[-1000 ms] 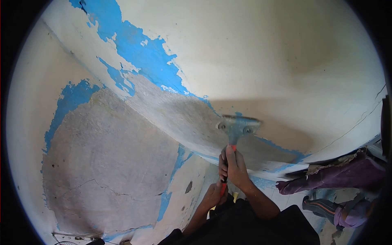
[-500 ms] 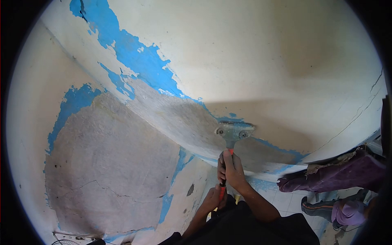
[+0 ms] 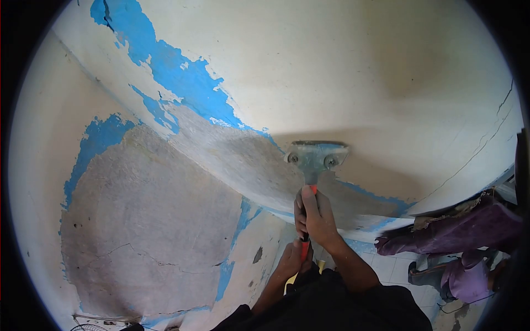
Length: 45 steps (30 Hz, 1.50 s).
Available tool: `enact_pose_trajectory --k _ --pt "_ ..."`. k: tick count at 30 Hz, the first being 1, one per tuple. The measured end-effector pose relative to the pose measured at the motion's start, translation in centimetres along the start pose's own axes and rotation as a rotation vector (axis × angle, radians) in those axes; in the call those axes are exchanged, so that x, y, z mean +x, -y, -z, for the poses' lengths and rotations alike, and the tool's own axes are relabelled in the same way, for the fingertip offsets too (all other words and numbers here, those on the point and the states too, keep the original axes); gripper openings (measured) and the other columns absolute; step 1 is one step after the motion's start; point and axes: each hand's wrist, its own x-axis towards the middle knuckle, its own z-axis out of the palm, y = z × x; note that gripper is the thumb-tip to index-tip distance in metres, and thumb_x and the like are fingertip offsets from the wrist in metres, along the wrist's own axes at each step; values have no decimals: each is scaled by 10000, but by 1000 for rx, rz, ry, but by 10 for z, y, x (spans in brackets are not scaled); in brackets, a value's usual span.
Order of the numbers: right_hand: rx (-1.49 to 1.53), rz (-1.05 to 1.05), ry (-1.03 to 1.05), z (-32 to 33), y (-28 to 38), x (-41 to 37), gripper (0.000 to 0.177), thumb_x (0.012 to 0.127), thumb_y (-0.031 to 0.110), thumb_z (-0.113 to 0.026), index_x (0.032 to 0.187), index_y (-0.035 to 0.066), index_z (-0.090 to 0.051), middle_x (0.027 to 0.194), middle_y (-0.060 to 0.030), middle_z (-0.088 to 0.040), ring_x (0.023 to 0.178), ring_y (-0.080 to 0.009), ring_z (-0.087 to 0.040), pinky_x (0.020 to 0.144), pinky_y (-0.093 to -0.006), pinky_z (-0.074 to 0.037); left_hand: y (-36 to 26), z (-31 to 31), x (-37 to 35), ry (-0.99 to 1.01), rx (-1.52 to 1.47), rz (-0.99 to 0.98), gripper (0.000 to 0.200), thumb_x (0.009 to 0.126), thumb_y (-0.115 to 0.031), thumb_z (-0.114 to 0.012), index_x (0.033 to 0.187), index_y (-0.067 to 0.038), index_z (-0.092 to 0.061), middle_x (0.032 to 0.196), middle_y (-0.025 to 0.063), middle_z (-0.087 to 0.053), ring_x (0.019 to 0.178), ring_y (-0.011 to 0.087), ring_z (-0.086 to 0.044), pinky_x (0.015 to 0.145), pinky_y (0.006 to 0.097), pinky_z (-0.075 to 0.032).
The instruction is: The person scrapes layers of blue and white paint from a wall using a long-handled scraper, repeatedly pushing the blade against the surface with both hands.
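A scraper (image 3: pixel 316 157) is pressed against a wall (image 3: pixel 359 66), held in both hands near the middle of the view. Its head is a wide, flat piece of grey metal smeared with pale blue, with two bolts on its face, and it narrows to a thin red handle (image 3: pixel 312 190). The right hand (image 3: pixel 316 219) grips the handle high up, just under the head. Its fingers are wrapped tight around the handle, with the forefinger laid along the shaft. The left hand (image 3: pixel 291 263) is closed round the lower end of the handle. The top edge of the scraper meets cream paint right at the border of a scraped patch. To the left and below, a broad area of bare grey plaster (image 3: pixel 149 220) is fringed with ragged blue paint (image 3: pixel 182 77). Above and to the right the cream coat spreads wide and unbroken, apart from a thin crack (image 3: pixel 505 102) near the far right. Low on the right, purple cloth (image 3: pixel 458 234) lies heaped by a tiled floor (image 3: pixel 386 270), near the right forearm.
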Motion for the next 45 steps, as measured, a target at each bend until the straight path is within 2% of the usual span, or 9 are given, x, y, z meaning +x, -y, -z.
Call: enact_pose_trajectory --k 3,6,16,18,21,28,32,38,45 --pt "10 -19 -32 3 -4 -2 385 995 358 -409 745 66 -390 535 16 -355 408 -69 -371 375 -237 -339 5 -1 2 -24 49 4 709 977 -571 -175 577 -49 -437 458 45 -412 378 160 -414 391 281 -324" --pt "51 -90 -58 12 -30 -10 394 994 368 -415 741 66 -392 535 13 -360 411 -72 -377 381 -239 -347 17 0 -10 -19 49 137 709 977 -572 -174 584 -46 -440 458 43 -411 377 162 -410 390 281 -324" --pt "50 -88 -60 9 -42 -8 401 993 378 -418 737 71 -381 535 12 -355 392 -72 -364 366 -241 -347 28 12 -12 8 85 96 709 971 -582 -188 609 -37 -460 454 47 -421 370 157 -431 382 279 -328" --pt "39 -60 -62 11 -41 -8 408 993 387 -415 739 69 -381 533 14 -351 391 -72 -365 362 -241 -346 13 3 -12 -103 206 59 703 972 -578 -192 611 -38 -462 453 48 -421 368 158 -431 382 279 -331" --pt "-27 -74 -58 5 -28 -5 451 985 457 -391 750 73 -370 521 -1 -335 369 -100 -355 359 -260 -361 13 9 -10 -51 118 76 694 976 -568 -196 610 -41 -461 451 49 -419 366 160 -428 383 279 -332" --pt "16 -44 -64 13 -49 -6 441 991 441 -383 749 73 -369 515 -2 -342 364 -101 -362 354 -260 -367 18 9 -15 18 86 118 689 981 -560 -192 613 -41 -458 449 47 -412 367 161 -426 388 283 -338" --pt "-23 -33 -59 9 -37 -6 439 992 437 -381 745 74 -365 517 -4 -346 362 -102 -364 349 -264 -368 8 6 -9 6 -6 167 689 986 -546 -186 594 -48 -456 450 47 -407 375 163 -426 389 290 -329" --pt "19 -64 -86 15 -46 -12 416 995 400 -400 744 69 -389 528 9 -358 392 -76 -382 361 -243 -359 29 4 -15 -73 158 165 700 982 -558 -185 598 -45 -466 454 48 -422 377 163 -434 391 286 -324" --pt "51 -76 -91 11 -48 -8 432 995 413 -396 734 68 -388 525 7 -355 391 -79 -388 361 -246 -367 35 18 -16 -40 52 131 669 990 -532 -219 604 -45 -468 452 40 -419 370 160 -423 392 287 -327"
